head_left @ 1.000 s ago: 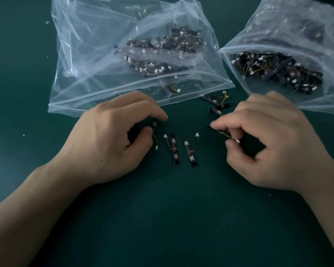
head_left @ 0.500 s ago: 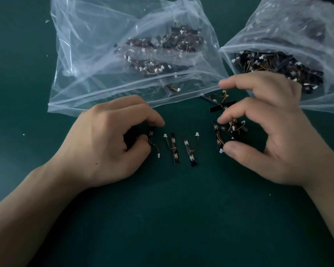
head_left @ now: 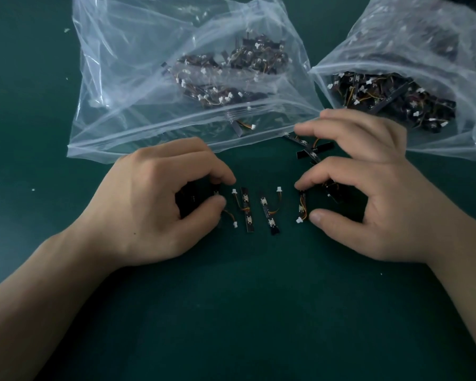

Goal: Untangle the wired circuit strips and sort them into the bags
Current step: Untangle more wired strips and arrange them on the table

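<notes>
The left hand (head_left: 154, 204) pinches the left strip (head_left: 217, 194) between forefinger and thumb. Its wire and white plug (head_left: 234, 224) trail toward 5 o'clock onto the table (head_left: 231, 312). The right hand (head_left: 368, 193) curls forefinger and thumb onto the two ends of the right strip (head_left: 302, 206). Another dark piece lies half hidden under that palm, and I cannot tell whether it is held. Between the hands two loose strips (head_left: 246, 210) lie side by side, apart. A clump (head_left: 311, 149) of crossed strips sits at 12 o'clock of the right forefinger, just beside the mouth of the left bag (head_left: 138, 86). The right bag (head_left: 437, 45) lies at 1 o'clock.

The likely trouble is snagging. The trailing plug hangs just beside the nearest loose strip and could hook its wire if the left hand lifts sideways. The hidden piece may be hooked to the right strip and come up with it. A knuckle could also nudge the clump.

The gap between the hands is tight, and the bags crowd 11 to 1 o'clock. The table from 4 to 8 o'clock, toward the person, gives room to draw back.
</notes>
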A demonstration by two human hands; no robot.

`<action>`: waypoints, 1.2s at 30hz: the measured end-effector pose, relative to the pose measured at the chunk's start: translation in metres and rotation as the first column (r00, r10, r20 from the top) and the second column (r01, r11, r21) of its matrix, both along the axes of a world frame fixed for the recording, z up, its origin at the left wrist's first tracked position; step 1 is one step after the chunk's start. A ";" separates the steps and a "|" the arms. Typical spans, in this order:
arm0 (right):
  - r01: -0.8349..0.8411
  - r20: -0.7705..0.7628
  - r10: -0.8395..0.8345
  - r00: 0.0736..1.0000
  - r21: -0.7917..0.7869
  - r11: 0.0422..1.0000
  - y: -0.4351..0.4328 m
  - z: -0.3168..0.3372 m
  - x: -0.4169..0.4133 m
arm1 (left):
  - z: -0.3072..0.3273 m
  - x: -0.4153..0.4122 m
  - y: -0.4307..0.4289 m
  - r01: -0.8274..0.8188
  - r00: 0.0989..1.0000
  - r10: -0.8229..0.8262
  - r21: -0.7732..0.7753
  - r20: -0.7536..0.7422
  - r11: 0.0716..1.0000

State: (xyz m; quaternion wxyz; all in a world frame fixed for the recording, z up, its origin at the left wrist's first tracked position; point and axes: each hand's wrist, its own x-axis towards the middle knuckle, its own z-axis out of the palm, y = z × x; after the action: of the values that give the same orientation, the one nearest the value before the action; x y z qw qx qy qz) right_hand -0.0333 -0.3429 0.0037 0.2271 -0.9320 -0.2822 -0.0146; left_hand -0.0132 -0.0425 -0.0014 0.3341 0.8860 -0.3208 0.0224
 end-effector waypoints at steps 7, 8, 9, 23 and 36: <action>0.018 0.030 -0.019 0.999 0.050 0.999 0.004 0.001 -0.001 | 0.004 -0.001 -0.004 0.000 1.000 0.000 0.014 0.017 1.000; 0.023 0.040 -0.025 0.999 0.041 0.999 0.004 0.001 0.000 | 0.004 -0.001 -0.003 0.003 1.000 -0.003 0.002 0.019 1.000; 0.029 0.048 -0.031 0.998 0.024 0.999 0.003 0.001 0.000 | 0.003 0.000 -0.003 0.003 1.000 -0.003 -0.014 0.027 1.000; 0.021 -0.001 -0.021 1.000 0.051 0.998 0.002 0.000 -0.001 | -0.004 -0.005 -0.001 -0.254 0.955 0.258 -0.044 0.147 0.966; -0.031 0.009 0.031 0.999 0.033 0.999 0.001 0.000 -0.001 | 0.002 -0.012 -0.006 -0.283 0.959 0.281 0.065 0.037 0.957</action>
State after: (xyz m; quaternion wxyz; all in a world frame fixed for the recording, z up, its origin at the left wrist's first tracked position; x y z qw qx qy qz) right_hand -0.0347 -0.3421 0.0039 0.2414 -0.9236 -0.2972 -0.0196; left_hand -0.0251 -0.0483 0.0009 0.2921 0.9333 -0.1965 0.0705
